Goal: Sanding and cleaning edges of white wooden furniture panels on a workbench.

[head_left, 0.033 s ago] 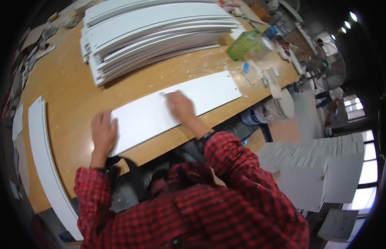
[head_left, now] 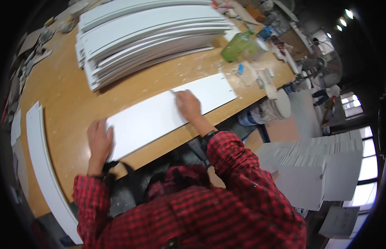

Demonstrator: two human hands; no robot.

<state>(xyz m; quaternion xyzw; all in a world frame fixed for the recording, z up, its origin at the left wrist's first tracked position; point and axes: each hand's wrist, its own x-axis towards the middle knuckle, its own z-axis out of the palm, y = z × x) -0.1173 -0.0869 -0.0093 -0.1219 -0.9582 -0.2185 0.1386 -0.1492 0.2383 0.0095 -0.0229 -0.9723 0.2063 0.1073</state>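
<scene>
Both your hands lie flat and open, left hand [head_left: 100, 141] and right hand [head_left: 188, 105], on the white board [head_left: 160, 116]; uneven pressure could slide it off the bench [head_left: 64, 99].

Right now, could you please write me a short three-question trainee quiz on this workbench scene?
1. True or false: the left hand rests at the end of the long flat white panel.
2. Which hand presses near the panel's middle?
A. right hand
B. left hand
3. Fill in: the stack of white panels lies on the ____ wooden workbench.

Key: 1 true; 2 A; 3 orange-brown.
</scene>
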